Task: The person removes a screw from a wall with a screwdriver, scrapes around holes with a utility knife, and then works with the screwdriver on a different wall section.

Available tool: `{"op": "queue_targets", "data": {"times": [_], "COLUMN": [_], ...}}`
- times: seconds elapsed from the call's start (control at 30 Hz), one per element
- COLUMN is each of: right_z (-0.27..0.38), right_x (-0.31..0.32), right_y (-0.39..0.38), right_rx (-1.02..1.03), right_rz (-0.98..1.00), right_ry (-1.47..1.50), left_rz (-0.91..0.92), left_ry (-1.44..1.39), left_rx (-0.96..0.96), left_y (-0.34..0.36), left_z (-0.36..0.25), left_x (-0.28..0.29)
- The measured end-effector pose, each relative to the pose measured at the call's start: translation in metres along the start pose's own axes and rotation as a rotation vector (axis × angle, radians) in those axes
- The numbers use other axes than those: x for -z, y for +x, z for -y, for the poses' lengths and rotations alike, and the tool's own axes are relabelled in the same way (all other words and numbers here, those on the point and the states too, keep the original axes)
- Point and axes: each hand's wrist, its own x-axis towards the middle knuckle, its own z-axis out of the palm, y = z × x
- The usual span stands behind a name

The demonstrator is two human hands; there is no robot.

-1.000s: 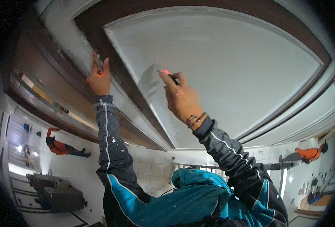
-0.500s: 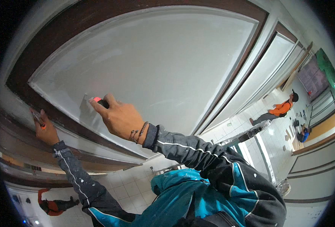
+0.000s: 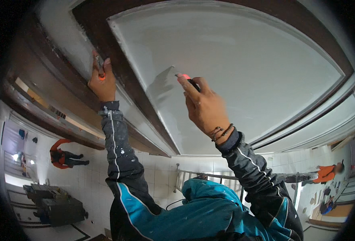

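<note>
Head view: your right hand (image 3: 204,107) grips a scraper (image 3: 187,79), shifted rightward across the white panel (image 3: 241,76). Your left hand (image 3: 102,82), now higher, grips a tool (image 3: 100,68) on the brown frame (image 3: 105,36).

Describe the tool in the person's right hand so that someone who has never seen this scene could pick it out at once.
Start at the big pale grey panel framed by dark brown wood. The right hand is raised against it, near its left edge. Pinched in that hand is a wide flat blade, as grey as the panel, with a pink-tipped dark handle; the left hand holds a narrower tool marked with orange.
</note>
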Motion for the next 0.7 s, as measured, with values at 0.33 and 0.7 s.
{"op": "queue_targets", "data": {"times": [0.33,0.7], "right_z": [-0.006,0.018], "right_x": [0.013,0.066], "right_y": [0.002,0.039], "right_rx": [0.016,0.169], "right_rz": [0.07,0.365], "right_ry": [-0.126,-0.568], "left_rz": [-0.033,-0.042], "left_ry": [0.082,0.033], "left_rx": [-0.088,-0.16], "left_y": [0.002,0.015], "left_z": [-0.005,-0.006], "left_x": [-0.005,-0.004]}}
